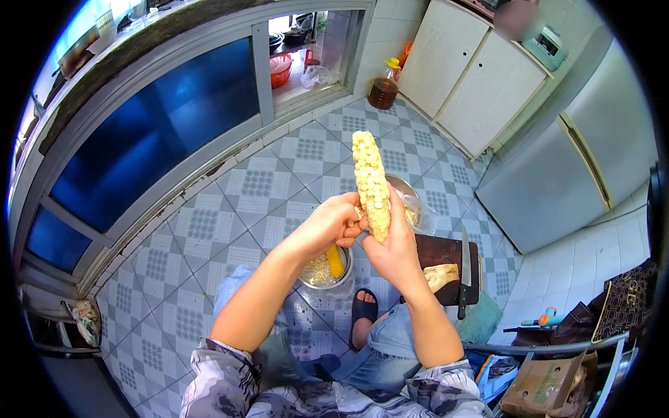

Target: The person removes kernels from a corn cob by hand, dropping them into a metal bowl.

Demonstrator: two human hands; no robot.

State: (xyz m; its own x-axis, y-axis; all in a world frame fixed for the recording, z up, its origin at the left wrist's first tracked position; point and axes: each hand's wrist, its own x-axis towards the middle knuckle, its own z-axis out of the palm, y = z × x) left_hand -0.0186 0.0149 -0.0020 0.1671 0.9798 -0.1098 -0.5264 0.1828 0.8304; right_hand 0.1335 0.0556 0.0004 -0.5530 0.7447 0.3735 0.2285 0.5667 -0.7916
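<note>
My right hand [396,252] is wrapped round the lower end of a corn cob [371,174], held upright. Pale kernels cover its upper part, while the lower part looks stripped. Against the cob's left side, my left hand [337,224] has its fingers curled in, with a few pale kernels showing at the fingertips. Below my left hand, a bowl [350,273] on the floor contains loose kernels and a yellower piece of corn [335,262]. My right wrist is above a dark cutting board [435,249], which bears a knife [465,268] and a pale yellow, flattish piece I cannot identify.
Behind my right hand is a metal bowl [400,184] with a plastic bag. A jug of dark liquid [383,89] stands by the white cabinet [446,56]. The fridge [550,167] is at right, sliding panels [160,118] at left. A cardboard box [543,386] sits low right.
</note>
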